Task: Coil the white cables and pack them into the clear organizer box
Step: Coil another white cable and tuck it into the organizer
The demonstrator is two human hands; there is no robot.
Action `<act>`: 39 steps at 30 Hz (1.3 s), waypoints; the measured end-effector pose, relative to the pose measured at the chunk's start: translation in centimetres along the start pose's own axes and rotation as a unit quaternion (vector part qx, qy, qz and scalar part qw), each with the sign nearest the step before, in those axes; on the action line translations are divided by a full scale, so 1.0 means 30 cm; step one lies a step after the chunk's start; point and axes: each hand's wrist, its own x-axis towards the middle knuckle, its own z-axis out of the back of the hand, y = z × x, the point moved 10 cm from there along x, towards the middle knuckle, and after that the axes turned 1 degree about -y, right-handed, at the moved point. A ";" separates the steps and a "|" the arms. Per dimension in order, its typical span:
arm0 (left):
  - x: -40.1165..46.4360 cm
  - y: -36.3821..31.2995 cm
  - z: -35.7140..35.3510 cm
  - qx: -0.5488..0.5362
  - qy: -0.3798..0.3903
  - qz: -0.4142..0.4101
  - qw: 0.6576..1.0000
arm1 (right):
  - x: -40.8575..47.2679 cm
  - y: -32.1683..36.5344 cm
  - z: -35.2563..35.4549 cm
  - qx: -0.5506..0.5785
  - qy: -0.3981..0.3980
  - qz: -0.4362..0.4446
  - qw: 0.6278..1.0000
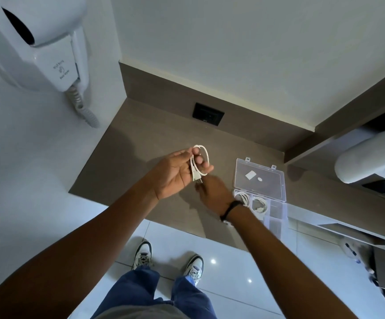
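Observation:
My left hand point(177, 171) holds a white cable point(202, 157) looped into a small coil above the brown counter, its plug hanging at the bottom of the loop. Just below and to the right, my right hand point(213, 192) pinches the cable's loose end near that plug. The clear organizer box point(276, 215) lies open on the counter to the right, its lid point(259, 180) folded back. Two coiled white cables point(251, 201) sit in its compartments by my right wrist.
A brown counter point(141, 143) runs along the wall with a black socket point(207, 114) at the back. A white wall hair dryer point(49, 47) hangs at upper left. A white rounded object point(371, 157) is at right. Tiled floor and my shoes lie below.

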 end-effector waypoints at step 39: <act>-0.091 0.162 0.108 0.222 -0.011 0.118 0.968 | -0.020 0.164 0.269 -0.112 -0.049 0.107 0.987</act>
